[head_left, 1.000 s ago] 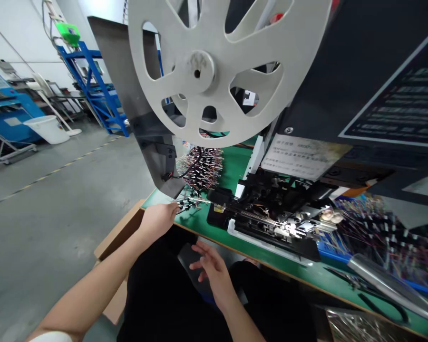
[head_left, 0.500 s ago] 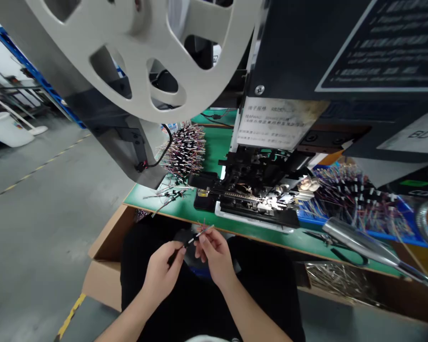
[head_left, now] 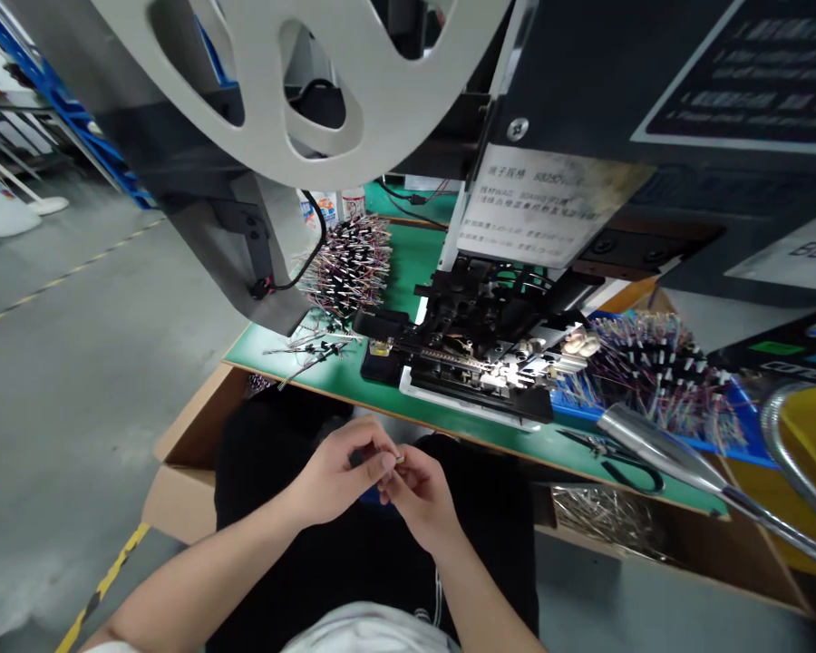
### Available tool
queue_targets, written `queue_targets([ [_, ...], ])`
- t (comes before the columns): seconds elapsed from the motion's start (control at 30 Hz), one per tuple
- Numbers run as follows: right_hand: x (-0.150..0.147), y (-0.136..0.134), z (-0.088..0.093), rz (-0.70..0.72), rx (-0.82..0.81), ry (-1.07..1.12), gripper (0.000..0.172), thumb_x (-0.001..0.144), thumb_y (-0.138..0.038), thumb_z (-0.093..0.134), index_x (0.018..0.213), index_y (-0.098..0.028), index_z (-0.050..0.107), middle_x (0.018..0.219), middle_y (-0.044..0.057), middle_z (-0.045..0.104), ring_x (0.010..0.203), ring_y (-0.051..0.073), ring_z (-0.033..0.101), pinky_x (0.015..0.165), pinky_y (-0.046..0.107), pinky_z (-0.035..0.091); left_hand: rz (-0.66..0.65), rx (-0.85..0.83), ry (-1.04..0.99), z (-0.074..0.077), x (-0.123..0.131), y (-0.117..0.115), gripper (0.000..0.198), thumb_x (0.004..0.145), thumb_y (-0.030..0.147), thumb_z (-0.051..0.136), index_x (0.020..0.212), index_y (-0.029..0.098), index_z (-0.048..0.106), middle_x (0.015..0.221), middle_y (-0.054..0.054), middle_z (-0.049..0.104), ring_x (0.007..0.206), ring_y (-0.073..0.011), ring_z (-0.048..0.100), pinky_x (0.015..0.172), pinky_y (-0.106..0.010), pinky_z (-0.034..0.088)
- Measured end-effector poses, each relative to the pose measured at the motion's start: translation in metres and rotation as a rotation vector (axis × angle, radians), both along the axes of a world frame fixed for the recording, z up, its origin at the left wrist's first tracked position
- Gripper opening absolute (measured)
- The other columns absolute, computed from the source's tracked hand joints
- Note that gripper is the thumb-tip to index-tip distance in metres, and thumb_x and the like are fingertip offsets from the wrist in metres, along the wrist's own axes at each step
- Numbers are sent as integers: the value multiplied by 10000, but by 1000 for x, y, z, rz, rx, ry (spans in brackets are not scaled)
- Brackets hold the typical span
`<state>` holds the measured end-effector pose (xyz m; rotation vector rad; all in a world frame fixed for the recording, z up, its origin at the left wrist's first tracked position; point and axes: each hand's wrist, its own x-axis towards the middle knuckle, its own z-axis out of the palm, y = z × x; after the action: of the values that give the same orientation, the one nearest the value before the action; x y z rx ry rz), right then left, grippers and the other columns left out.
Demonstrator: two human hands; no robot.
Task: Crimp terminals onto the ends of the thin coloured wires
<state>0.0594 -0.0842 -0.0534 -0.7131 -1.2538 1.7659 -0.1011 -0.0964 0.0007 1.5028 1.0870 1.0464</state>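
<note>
I see left hand (head_left: 336,473), right hand (head_left: 418,490) both pinched shut on small wire piece (head_left: 398,458); crimping machine (head_left: 480,367) at 12 o'clock, wire bundle (head_left: 344,268) at 11.

We see everything through one camera worn on the head, facing forward and steeply down over the lap. Closest, low in the middle, are the left hand (head_left: 333,472) and the right hand (head_left: 420,492), fingertips meeting just under the lens. Just beyond them runs the front edge of the green-topped workbench (head_left: 374,397), and on it the black metal machine (head_left: 482,349) faces us at middle distance. The large pale grey spoked reel (head_left: 258,100) looms very near at the top left, cut off by the frame. Leftwards the view slips past the bench to the grey concrete floor (head_left: 74,363).
</note>
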Motion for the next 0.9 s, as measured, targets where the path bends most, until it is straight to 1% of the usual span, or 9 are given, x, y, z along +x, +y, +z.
queue_targets([
  [0.07, 3, -2, 1, -14, 6, -5, 196, 889, -322, 677, 772, -173, 628, 632, -20, 573, 531, 86, 523, 517, 206, 408, 27, 10, -33, 2, 5, 0, 217, 954, 309, 554, 817, 165, 643, 784, -15, 529, 713, -133, 536, 647, -256, 442],
  [0.2, 6, -3, 3, -51, -63, 38, 210, 860, -329, 713, 769, -176, 602, 615, -36, 559, 497, 70, 517, 476, 179, 383, 100, 59, -1, -2, 8, -4, 155, 938, 262, 579, 850, 169, 666, 813, -28, 549, 748, -138, 537, 660, -257, 426],
  [0.3, 6, -4, 4, -58, -118, 77, 243, 843, -347, 731, 757, -175, 582, 600, -44, 550, 464, 62, 512, 451, 165, 386, 77, 63, 28, -3, 6, -7, 117, 920, 237, 589, 855, 169, 659, 823, -30, 558, 748, -139, 545, 652, -252, 432],
  [0.53, -2, -5, 4, -72, -138, 106, 304, 834, -369, 737, 718, -180, 528, 585, -47, 551, 450, 63, 519, 438, 168, 394, 69, -152, 177, 16, 2, -11, 97, 916, 196, 541, 827, 180, 577, 702, 17, 593, 588, -102, 545, 534, -201, 421],
  [0.63, -3, -5, 4, -91, -144, 96, 320, 831, -385, 737, 719, -188, 512, 584, -48, 554, 448, 68, 513, 442, 179, 399, 32, -134, 269, 21, 1, -11, 128, 923, 188, 519, 805, 194, 568, 695, 22, 622, 607, -111, 584, 547, -201, 442],
  [0.7, -2, -4, 4, -115, -140, 82, 309, 838, -388, 729, 729, -190, 517, 580, -47, 557, 451, 76, 516, 447, 188, 409, 71, -25, 405, 19, 3, -12, 143, 933, 187, 502, 837, 204, 605, 725, 9, 641, 641, -124, 601, 576, -216, 462],
  [0.77, -1, -4, 6, -163, -125, 83, 279, 854, -378, 714, 748, -188, 540, 588, -40, 568, 470, 85, 534, 459, 193, 428, 161, 189, 517, 12, 8, -13, 169, 943, 165, 485, 969, 218, 644, 806, -18, 674, 719, -142, 630, 651, -242, 497],
  [0.83, -1, -2, 12, -227, -102, 120, 234, 871, -350, 702, 772, -186, 567, 615, -34, 581, 503, 87, 554, 483, 191, 450, 239, 431, 558, 5, 15, -14, 280, 938, 114, 478, 1141, 235, 628, 894, -44, 696, 789, -152, 650, 728, -265, 520],
  [0.9, -1, 0, 21, -275, -81, 183, 194, 884, -316, 694, 787, -190, 584, 643, -34, 585, 530, 84, 567, 503, 186, 468, 292, 596, 564, 3, 23, -14, 397, 918, 70, 492, 1256, 257, 585, 916, -50, 695, 792, -152, 648, 737, -268, 530],
])
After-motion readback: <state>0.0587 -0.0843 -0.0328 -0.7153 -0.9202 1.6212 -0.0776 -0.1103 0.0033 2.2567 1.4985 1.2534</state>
